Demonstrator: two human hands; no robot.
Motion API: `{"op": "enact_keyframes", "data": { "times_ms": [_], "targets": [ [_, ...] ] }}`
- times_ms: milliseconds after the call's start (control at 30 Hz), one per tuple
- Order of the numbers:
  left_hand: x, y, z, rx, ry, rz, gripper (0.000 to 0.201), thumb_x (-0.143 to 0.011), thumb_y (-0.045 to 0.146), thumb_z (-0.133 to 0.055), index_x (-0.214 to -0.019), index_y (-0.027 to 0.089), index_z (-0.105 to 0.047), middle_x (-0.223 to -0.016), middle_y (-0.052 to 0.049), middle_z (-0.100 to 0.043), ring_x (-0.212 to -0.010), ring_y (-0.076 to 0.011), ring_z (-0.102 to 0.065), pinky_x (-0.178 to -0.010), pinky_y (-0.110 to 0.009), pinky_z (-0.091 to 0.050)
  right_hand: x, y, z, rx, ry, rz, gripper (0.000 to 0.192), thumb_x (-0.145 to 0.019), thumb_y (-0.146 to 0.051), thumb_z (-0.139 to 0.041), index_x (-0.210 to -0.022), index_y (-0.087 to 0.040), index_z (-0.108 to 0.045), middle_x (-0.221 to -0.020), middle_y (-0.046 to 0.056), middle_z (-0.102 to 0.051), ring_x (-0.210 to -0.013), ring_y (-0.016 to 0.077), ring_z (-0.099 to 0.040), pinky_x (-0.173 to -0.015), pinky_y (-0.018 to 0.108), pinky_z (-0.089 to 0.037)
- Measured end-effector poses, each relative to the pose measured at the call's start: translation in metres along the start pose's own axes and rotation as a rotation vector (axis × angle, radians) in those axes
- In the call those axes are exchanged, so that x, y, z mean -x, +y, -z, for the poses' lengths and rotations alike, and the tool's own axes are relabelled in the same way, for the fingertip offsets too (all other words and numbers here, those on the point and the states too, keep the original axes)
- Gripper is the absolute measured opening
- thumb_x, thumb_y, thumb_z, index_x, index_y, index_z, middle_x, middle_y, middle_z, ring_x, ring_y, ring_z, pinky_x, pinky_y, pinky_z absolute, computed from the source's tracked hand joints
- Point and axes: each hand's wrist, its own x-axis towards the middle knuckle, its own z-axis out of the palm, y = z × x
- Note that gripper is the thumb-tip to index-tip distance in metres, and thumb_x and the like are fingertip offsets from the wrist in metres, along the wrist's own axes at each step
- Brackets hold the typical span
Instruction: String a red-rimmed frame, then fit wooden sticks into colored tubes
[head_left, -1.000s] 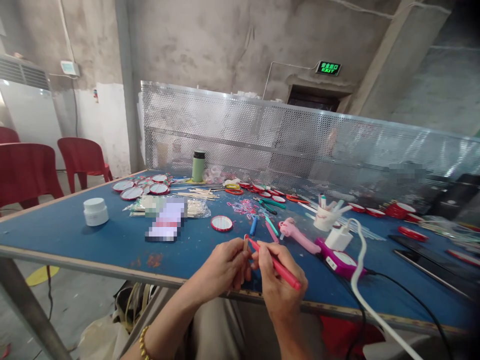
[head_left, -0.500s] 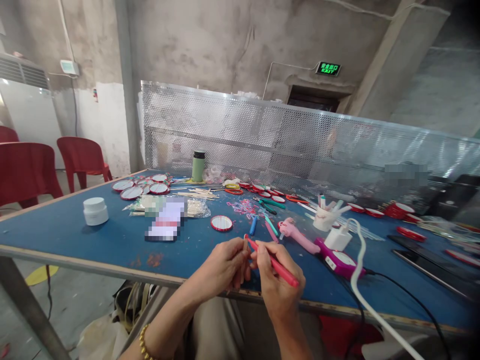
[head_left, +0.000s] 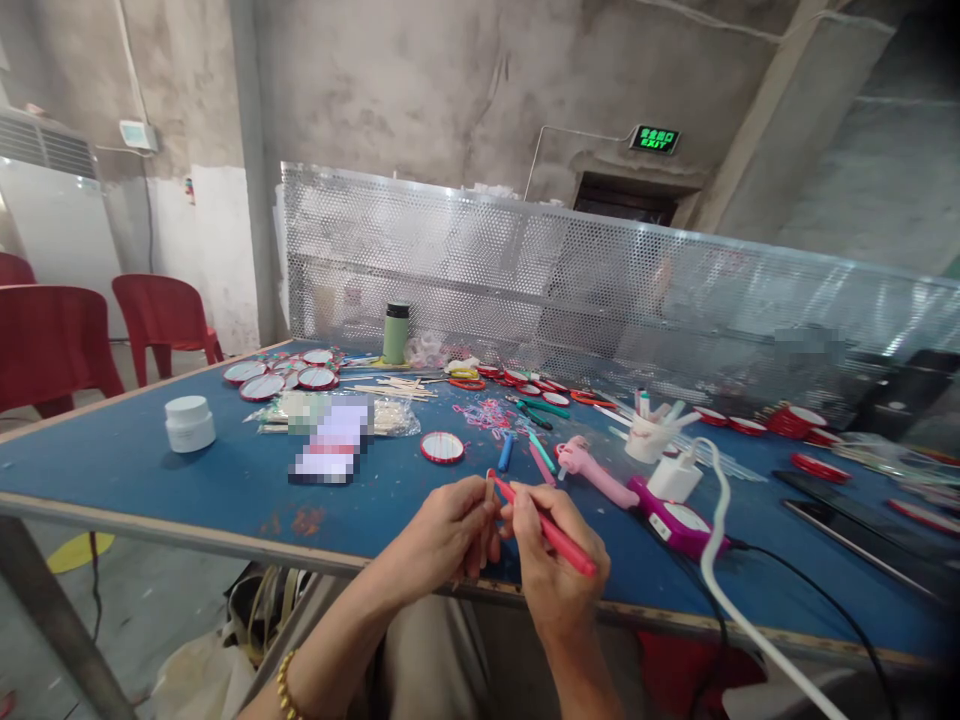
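My left hand [head_left: 442,540] grips a thin wooden stick [head_left: 490,488] upright above the near edge of the blue table [head_left: 135,470]. My right hand [head_left: 551,570] holds a red pen [head_left: 559,540] like a writing tool, its tip touching the stick's upper end. Both hands meet just in front of me. A round red-rimmed mirror [head_left: 442,447] lies on the table just beyond my left hand. A pink hot-glue gun [head_left: 596,470] lies to the right of the hands.
A white jar [head_left: 189,423], a green bottle [head_left: 396,333], several red-rimmed mirrors [head_left: 300,375], wooden sticks [head_left: 394,386], a cup of pens [head_left: 649,432] and a charger with white cable [head_left: 709,500] are spread over the table. Red chairs [head_left: 161,320] stand at left; a perforated metal screen [head_left: 570,290] backs the table.
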Motion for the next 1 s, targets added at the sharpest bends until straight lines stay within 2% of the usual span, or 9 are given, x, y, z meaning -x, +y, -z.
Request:
{"op": "enact_keyframes", "data": {
  "times_ms": [333,567,833,1000],
  "targets": [
    [-0.0012,-0.0051,0.0006,0.002,-0.007,0.000,0.043,-0.096,0.055,-0.040,-0.077,0.018,-0.050,-0.052,0.005,-0.046,-0.042,-0.0066,-0.040,-0.038,-0.015,-0.030,-0.0002,-0.0014,0.0001,-0.001,0.033,-0.012,0.015,-0.094,-0.022,-0.056,-0.085,-0.018,-0.066,-0.069,-0.001,-0.069,-0.053,0.0109,-0.064,-0.057,0.021,-0.052],
    [-0.0029,-0.0074,0.0010,0.020,-0.007,-0.015,0.040,-0.096,0.053,-0.042,-0.078,0.018,-0.050,-0.055,0.004,-0.049,-0.041,-0.0063,-0.041,-0.037,-0.015,-0.031,0.0004,-0.0006,-0.0009,-0.021,0.055,-0.019,0.013,-0.094,-0.020,-0.056,-0.086,-0.018,-0.066,-0.069,-0.001,-0.069,-0.052,0.0102,-0.064,-0.055,0.020,-0.052],
    [-0.0012,-0.0048,0.0000,-0.010,-0.001,0.012,0.042,-0.096,0.054,-0.040,-0.077,0.018,-0.050,-0.052,0.004,-0.046,-0.041,-0.0069,-0.041,-0.038,-0.016,-0.030,-0.0015,-0.0037,0.0008,0.028,0.012,-0.013,0.015,-0.094,-0.023,-0.055,-0.084,-0.018,-0.066,-0.069,0.000,-0.070,-0.057,0.0128,-0.067,-0.060,0.022,-0.053],
    [-0.0018,-0.0037,-0.0002,0.003,-0.006,0.001,0.041,-0.096,0.054,-0.041,-0.077,0.018,-0.049,-0.054,0.004,-0.047,-0.042,-0.0068,-0.041,-0.037,-0.016,-0.030,-0.0010,-0.0034,0.0006,0.022,0.009,-0.027,0.017,-0.095,-0.024,-0.055,-0.082,-0.019,-0.065,-0.066,-0.001,-0.068,-0.052,0.0114,-0.064,-0.056,0.022,-0.051]
  ]
}}
